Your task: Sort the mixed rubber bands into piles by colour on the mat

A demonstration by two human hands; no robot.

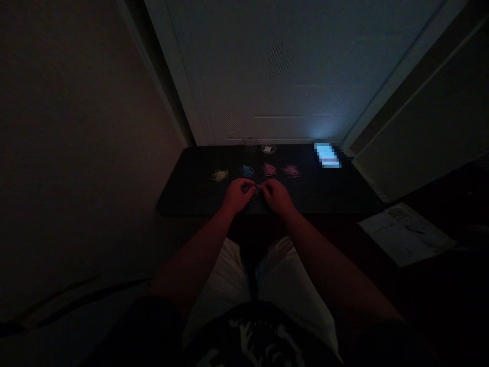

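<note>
Four small piles lie in a row on the black table: pale thin sticks (220,175), blue sticks (246,171), pink sticks (269,169) and darker pink sticks (291,171). In front of them my left hand (237,194) and my right hand (277,194) come close together, thumbs and fingers curled in. A dim purplish cluster (257,189), perhaps more thin sticks, shows between the fingertips. Both hands look pinched, but darkness hides exactly what they hold.
The black table (198,199) stands against a pale panel with heart reliefs. Along its back edge are a small round dish (268,149), a dim clear container (250,143) and a glowing phone (327,154). A pale printed sheet (407,234) lies lower right.
</note>
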